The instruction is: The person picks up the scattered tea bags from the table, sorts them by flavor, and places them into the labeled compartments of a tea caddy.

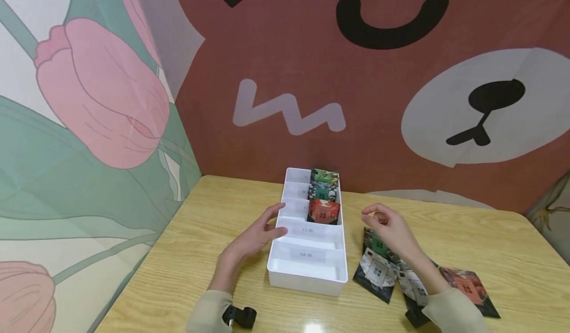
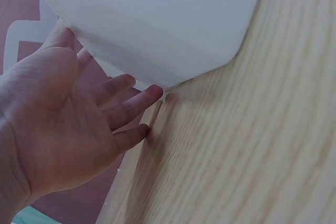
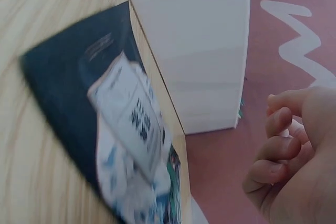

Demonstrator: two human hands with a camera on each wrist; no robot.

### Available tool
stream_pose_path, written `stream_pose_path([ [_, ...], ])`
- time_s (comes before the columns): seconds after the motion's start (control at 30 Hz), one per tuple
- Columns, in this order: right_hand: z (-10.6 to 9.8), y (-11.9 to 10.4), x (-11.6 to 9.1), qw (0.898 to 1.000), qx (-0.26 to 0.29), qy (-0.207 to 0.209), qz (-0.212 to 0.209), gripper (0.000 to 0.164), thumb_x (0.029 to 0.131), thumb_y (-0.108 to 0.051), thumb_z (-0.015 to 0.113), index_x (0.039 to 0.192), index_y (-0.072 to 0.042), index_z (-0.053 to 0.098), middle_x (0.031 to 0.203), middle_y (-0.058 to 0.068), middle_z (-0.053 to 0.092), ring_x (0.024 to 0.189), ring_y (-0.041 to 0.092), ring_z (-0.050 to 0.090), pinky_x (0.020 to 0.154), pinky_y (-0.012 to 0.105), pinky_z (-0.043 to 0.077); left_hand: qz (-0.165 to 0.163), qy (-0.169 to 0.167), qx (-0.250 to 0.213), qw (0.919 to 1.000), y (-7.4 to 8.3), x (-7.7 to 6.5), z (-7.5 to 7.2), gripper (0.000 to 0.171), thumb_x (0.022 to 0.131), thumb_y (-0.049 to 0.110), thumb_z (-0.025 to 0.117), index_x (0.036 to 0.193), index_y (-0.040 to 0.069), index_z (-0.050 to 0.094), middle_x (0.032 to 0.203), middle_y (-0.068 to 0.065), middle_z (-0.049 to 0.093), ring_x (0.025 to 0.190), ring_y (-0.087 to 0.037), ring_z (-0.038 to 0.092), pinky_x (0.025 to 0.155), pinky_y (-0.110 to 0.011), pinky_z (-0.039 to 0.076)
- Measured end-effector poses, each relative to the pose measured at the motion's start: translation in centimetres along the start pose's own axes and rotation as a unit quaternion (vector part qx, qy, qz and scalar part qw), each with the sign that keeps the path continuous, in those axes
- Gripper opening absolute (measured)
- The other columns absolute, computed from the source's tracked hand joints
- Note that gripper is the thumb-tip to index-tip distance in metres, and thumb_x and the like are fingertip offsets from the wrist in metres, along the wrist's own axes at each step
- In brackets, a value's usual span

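A white divided tray [image 1: 307, 286] stands on the table, its compartments in one row with printed labels. Three tea packets are in it: a green one [image 1: 325, 176], a dark one with a teal label [image 1: 322, 192], and a red one [image 1: 323, 211]. At the tray's left side is my left hand [image 1: 251, 234], fingers spread and relaxed, with fingertips right at the rim. My right hand [image 1: 394, 229] hovers right of the tray, fingers loosely bent and nothing in them. Below it lie a black-and-white packet [image 1: 377, 271] and a green-labelled packet [image 1: 376, 244].
Another black-and-white packet [image 1: 413, 287] lies partly under the right forearm. Further right is a red-and-black packet [image 1: 469, 289]. The wooden table [image 1: 222, 199] ends at a brown cloth backdrop [image 1: 285, 66] with a printed bear face.
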State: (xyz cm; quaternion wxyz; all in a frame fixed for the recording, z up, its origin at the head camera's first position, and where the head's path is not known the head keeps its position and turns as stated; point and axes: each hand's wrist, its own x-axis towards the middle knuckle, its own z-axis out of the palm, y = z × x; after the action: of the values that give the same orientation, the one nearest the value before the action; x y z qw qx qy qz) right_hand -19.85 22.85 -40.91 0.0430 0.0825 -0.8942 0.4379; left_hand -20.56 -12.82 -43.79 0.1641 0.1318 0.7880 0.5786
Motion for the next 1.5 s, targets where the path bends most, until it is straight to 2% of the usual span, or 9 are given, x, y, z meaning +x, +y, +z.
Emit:
stream_pose_path([
  [0.3, -2.8, 1.7, -2.5, 0.999, -0.037, -0.003, 0.000, 0.032, 0.100, -0.039, 0.058, 0.119, -0.012, 0.063, 0.068, 0.010, 0.053, 0.051, 0.015, 0.039, 0.050, 0.030, 0.036, -0.002, -0.002, -0.008, 1.0000, 0.0, 0.1, 0.1, 0.065, 0.099, 0.034, 0.062, 0.154, 0.037, 0.028, 0.163, -0.012, 0.022, 0.144, -0.039, 0.037, 0.112, -0.056, 0.037],
  [0.6, -5.3, 2.8, -3.9, 0.998, -0.050, -0.003, 0.037, 0.041, 0.101, -0.041, 0.056, 0.129, -0.010, 0.055, 0.066, 0.004, 0.049, 0.048, 0.016, 0.037, 0.045, 0.032, 0.033, 0.002, 0.000, -0.003, 1.0000, 0.0, 0.0, 0.0, 0.065, 0.099, 0.034, 0.062, 0.154, 0.037, 0.028, 0.163, -0.013, 0.022, 0.144, -0.040, 0.036, 0.112, -0.056, 0.037],
  [0.77, -6.1, 3.4, -4.5, 0.996, -0.066, -0.012, 0.057, 0.051, 0.100, -0.047, 0.055, 0.134, -0.008, 0.052, 0.072, 0.009, 0.054, 0.054, 0.015, 0.042, 0.049, 0.031, 0.034, 0.001, 0.000, 0.001, 1.0000, -0.1, 0.0, 0.0, 0.065, 0.099, 0.034, 0.062, 0.154, 0.037, 0.028, 0.163, -0.014, 0.022, 0.143, -0.041, 0.036, 0.112, -0.056, 0.037],
  [1.0, -7.2, 4.6, -5.4, 0.992, -0.104, -0.022, 0.070, 0.058, 0.100, -0.048, 0.055, 0.138, -0.005, 0.049, 0.068, 0.003, 0.051, 0.052, 0.012, 0.039, 0.049, 0.031, 0.032, 0.004, -0.002, 0.003, 1.0000, -0.2, 0.2, 0.0, 0.064, 0.099, 0.034, 0.061, 0.154, 0.038, 0.028, 0.162, -0.012, 0.023, 0.141, -0.038, 0.040, 0.110, -0.055, 0.039],
  [1.23, -10.5, 6.4, -6.3, 0.980, -0.136, -0.079, 0.124, 0.068, 0.101, -0.051, 0.051, 0.145, -0.001, 0.042, 0.073, 0.007, 0.059, 0.048, 0.011, 0.037, 0.044, 0.031, 0.036, 0.007, -0.005, -0.005, 1.0000, -0.1, 0.3, 0.1, 0.066, 0.098, 0.036, 0.063, 0.154, 0.038, 0.028, 0.163, -0.012, 0.022, 0.143, -0.038, 0.037, 0.112, -0.054, 0.038],
  [1.5, -12.7, 9.5, -7.4, 0.966, -0.130, -0.152, 0.161, 0.071, 0.103, -0.044, 0.050, 0.145, 0.011, 0.034, 0.061, 0.002, 0.049, 0.047, 0.010, 0.038, 0.045, 0.030, 0.038, 0.004, -0.004, -0.008, 1.0000, 0.0, 0.2, 0.1, 0.067, 0.098, 0.035, 0.063, 0.155, 0.036, 0.027, 0.163, -0.013, 0.022, 0.144, -0.040, 0.036, 0.112, -0.055, 0.037],
])
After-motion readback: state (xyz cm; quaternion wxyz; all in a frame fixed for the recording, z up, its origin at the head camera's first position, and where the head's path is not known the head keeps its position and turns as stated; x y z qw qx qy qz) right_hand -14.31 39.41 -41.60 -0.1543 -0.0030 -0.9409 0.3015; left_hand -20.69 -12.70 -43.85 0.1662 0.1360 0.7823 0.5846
